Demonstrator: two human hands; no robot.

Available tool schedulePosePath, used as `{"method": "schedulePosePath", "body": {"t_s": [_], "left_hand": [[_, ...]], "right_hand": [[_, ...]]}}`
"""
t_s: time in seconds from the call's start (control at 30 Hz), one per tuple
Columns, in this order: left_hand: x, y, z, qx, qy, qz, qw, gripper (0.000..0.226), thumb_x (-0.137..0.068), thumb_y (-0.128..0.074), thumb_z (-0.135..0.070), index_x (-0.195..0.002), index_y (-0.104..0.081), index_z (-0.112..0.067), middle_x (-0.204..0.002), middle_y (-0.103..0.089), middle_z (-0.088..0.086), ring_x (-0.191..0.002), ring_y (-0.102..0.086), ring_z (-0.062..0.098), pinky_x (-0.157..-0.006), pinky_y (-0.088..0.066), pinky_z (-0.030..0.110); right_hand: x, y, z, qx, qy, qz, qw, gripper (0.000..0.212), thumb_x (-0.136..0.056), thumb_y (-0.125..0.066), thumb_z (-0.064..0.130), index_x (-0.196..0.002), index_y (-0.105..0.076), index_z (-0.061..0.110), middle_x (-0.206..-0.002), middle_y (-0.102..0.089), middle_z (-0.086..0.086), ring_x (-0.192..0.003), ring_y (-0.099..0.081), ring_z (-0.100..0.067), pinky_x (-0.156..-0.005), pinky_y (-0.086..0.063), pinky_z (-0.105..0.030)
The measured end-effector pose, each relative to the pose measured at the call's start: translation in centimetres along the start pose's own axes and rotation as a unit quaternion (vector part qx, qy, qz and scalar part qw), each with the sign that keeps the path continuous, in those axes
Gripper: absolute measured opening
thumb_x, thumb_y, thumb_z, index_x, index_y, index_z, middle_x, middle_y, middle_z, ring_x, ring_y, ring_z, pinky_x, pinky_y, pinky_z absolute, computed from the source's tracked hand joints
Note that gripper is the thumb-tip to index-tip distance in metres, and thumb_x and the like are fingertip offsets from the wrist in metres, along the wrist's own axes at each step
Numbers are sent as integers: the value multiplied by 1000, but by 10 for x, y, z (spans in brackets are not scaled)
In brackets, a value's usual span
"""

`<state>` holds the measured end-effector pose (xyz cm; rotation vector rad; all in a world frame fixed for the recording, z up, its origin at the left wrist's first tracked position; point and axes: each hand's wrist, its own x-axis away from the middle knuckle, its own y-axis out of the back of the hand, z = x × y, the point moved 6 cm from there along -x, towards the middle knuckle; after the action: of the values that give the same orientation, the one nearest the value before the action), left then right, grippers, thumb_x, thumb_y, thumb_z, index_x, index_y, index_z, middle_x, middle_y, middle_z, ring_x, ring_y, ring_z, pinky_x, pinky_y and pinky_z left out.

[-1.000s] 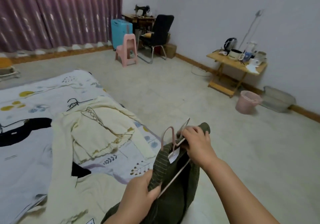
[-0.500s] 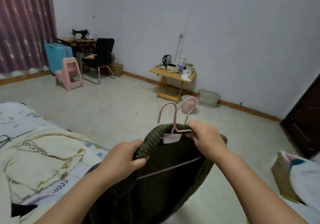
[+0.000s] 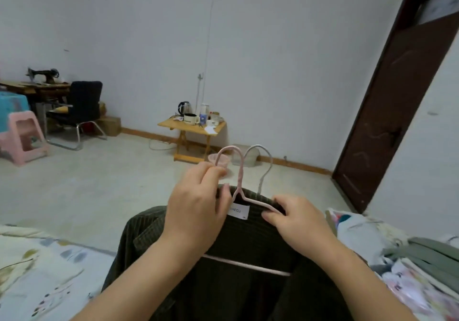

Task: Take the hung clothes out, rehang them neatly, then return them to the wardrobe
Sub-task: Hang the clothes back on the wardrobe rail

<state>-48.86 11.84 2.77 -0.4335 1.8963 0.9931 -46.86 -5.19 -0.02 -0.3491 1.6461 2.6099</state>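
Note:
A dark green corduroy garment (image 3: 248, 241) with a white neck label hangs in front of me on a pink hanger (image 3: 239, 171). A second, whitish hanger hook (image 3: 265, 162) sticks up beside the pink one. My left hand (image 3: 198, 209) pinches the tip of the pink hook with thumb and fingers, its palm over the collar. My right hand (image 3: 295, 221) grips the hanger's right shoulder together with the collar. The hanger's lower bar (image 3: 248, 265) shows inside the garment.
The bed with printed sheet (image 3: 37, 271) lies at lower left. Folded clothes and bags (image 3: 409, 258) pile at right. A dark door (image 3: 397, 109) stands right. A small wooden table (image 3: 193, 127), pink bin (image 3: 218, 159), black chair (image 3: 79, 109) and pink stool (image 3: 22, 137) stand across the floor.
My view has swung right, away from the bed toward the door. My left hand left the garment's left shoulder and now pinches the pink hook. The garment is raised and squarer.

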Motion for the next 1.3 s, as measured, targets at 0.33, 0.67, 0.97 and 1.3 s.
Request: {"method": "schedulePosePath", "body": {"t_s": [0.33, 0.67, 0.97, 1.3], "left_hand": [[-3, -73, -124, 255, 184, 163, 935, 23, -88, -56, -37, -82, -53, -15, -73, -53, -12, -72, -54, 9, -73, -44, 30], [17, -54, -159, 474, 139, 155, 855, 11, -92, -53, -12, -84, -62, -12, -72, -65, -18, -61, -64, -4, -60, -51, 13], [59, -21, -190, 579, 88, 268, 765, 19, -91, -53, -10, -76, -64, -15, -80, -71, -4, -84, -65, 11, -82, -51, 39], [105, 71, -291, 765, 74, 363, 527, 28, -96, -41, -7, -75, -60, -12, -59, -62, -8, -58, -57, 1, -59, -44, 9]], "right_hand": [[106, 39, -71, -57, -202, 32, 977, 15, -88, -55, 40, -85, -59, 26, -80, -62, 4, -77, -60, -11, -66, -46, -29], [188, 48, -63, -362, -397, -70, 840, 42, -95, -41, 47, -108, -67, 17, -112, -68, -1, -107, -62, -20, -103, -42, -36], [246, 53, -2, -388, -409, -210, 799, 43, -86, -42, 3, -48, -51, 18, -54, -45, -5, -54, -42, -17, -61, -34, -35], [357, 54, 45, -235, -456, -284, 810, 27, -99, -41, 17, -85, -64, 22, -93, -70, 1, -88, -64, -11, -75, -46, -21]]}}
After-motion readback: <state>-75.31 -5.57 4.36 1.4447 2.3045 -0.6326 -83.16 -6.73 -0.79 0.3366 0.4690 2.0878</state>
